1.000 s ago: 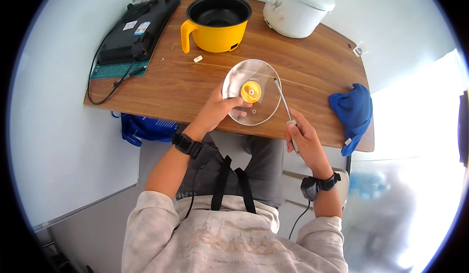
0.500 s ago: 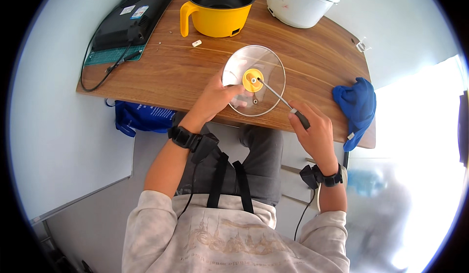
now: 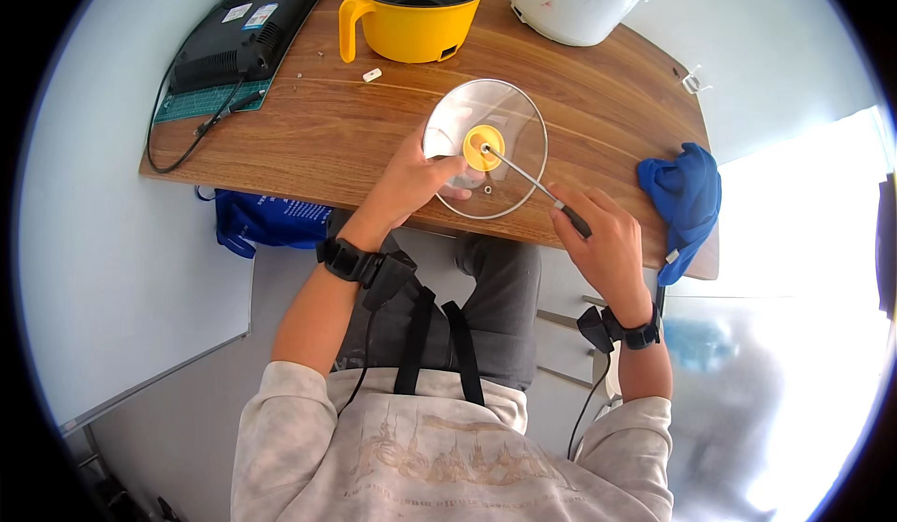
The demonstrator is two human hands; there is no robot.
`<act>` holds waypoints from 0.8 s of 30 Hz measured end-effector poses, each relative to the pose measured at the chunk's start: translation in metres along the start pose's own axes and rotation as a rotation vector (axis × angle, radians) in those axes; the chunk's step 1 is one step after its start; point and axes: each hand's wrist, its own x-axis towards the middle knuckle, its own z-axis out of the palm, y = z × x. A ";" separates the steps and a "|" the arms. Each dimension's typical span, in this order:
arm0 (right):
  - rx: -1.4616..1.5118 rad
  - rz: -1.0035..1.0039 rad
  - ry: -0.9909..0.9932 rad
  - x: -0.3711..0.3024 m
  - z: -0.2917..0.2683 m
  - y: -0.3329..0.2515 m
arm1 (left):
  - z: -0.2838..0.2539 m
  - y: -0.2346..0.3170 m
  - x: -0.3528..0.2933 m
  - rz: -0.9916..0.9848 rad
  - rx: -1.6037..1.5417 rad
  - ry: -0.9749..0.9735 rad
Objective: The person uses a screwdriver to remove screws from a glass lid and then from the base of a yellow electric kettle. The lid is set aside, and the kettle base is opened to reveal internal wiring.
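Observation:
My left hand (image 3: 425, 171) grips the left edge of a round glass lid (image 3: 519, 115) with a metal rim, some fingers showing through the glass. At the lid's centre is a yellow knob (image 3: 474, 160) with a small screw in its middle. Closed round the dark handle of a screwdriver (image 3: 531, 179), my right hand (image 3: 603, 237) keeps it slanted toward the left. The screwdriver's tip meets the screw area of the knob. The lid is tilted above the table's near edge.
A yellow pot (image 3: 416, 31) with a black inside stands at the back, near a white cooker (image 3: 575, 3). A black monitor (image 3: 229, 41) lies on a green cutting mat (image 3: 196, 103) at left. A small white piece (image 3: 372, 75) sits before the pot. Blue cloth (image 3: 687, 195) hangs over the right edge.
The screwdriver's tip has shifted slightly left and down onto the knob's centre. My left hand still holds the lid, whose tilt has changed a little.

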 end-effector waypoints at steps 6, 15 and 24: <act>-0.015 -0.011 -0.012 0.001 -0.001 0.002 | 0.000 0.002 0.001 0.002 0.014 -0.023; -0.021 -0.002 -0.011 0.002 -0.002 0.001 | 0.001 0.004 0.000 -0.030 -0.007 -0.003; -0.086 -0.052 -0.045 0.007 -0.008 -0.001 | 0.000 0.002 0.001 -0.036 -0.009 -0.019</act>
